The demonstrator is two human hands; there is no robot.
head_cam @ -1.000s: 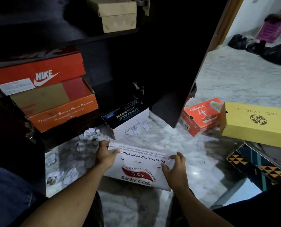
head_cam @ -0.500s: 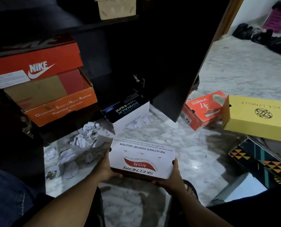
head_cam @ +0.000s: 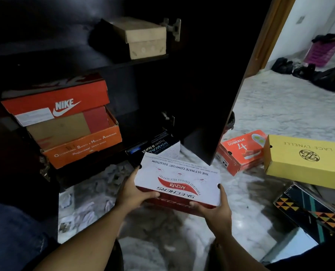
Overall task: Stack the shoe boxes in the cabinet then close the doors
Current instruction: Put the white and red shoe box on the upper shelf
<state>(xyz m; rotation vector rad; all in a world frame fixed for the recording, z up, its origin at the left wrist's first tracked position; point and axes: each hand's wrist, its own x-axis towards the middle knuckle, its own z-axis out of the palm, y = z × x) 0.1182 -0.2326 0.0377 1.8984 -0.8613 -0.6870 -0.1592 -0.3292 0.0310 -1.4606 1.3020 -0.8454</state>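
**Transfer step: box lifted, not yet shelved.** The white Skechers box [head_cam: 178, 179] is held level above the marble floor [head_cam: 270, 118], just in front of the open cabinet [head_cam: 143, 90]. Both hands are closed on it. The left hand [head_cam: 130, 192] grasps the left end, with its thumb along the near edge. The right hand [head_cam: 215, 210] grasps the near right corner, with its thumb raised against the right end. On the lower shelf a Nike box [head_cam: 55, 102] rests on an open orange box [head_cam: 84, 147], and a tan box [head_cam: 143, 38] stands on the upper shelf. The shelf to the right of the stack is too dark to read. A dark-lidded box [head_cam: 155, 148] lies on the floor at the cabinet's foot, directly beyond the held box. The cabinet door [head_cam: 211, 75] stands open at the right. The next move probably calls for raising the box over the dark-lidded one, carrying it forward to the lower shelf and setting it square on or beside the stack. An orange GOwalk box [head_cam: 241, 151], a yellow box [head_cam: 307, 161] and a patterned box [head_cam: 309, 212] wait on the floor, so the doors cannot be closed yet.
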